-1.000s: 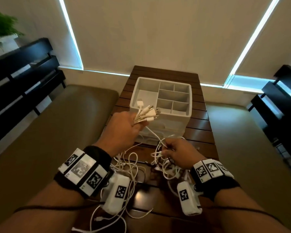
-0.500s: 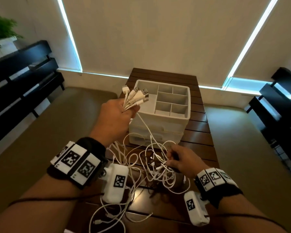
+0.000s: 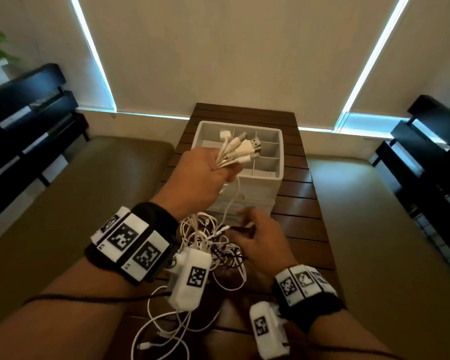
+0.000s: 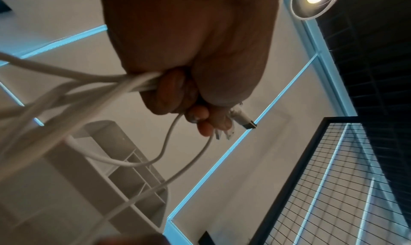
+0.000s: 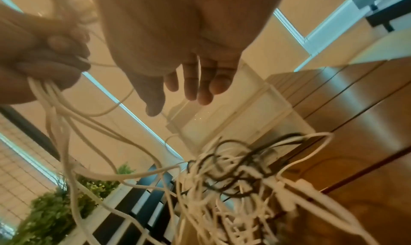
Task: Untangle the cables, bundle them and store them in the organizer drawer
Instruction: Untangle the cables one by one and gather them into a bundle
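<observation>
White cables (image 3: 211,245) lie in a tangle on the slatted wooden table (image 3: 304,211), just in front of the white organizer (image 3: 270,162) with its divided top tray. The left hand (image 3: 200,178) is raised over the organizer's near left corner, fingers (image 4: 173,94) curled tight round a fan of cable plugs (image 3: 240,149), cords trailing down into the heap. The right hand (image 3: 257,242) hovers above the tangle, fingers (image 5: 191,83) loosely spread and gripping nothing

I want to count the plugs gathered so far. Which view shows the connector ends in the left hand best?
Head view: the connector ends fan out above the left hand, unobstructed. The left wrist view shows a few tips past the fingers; the right wrist view shows none clearly.
</observation>
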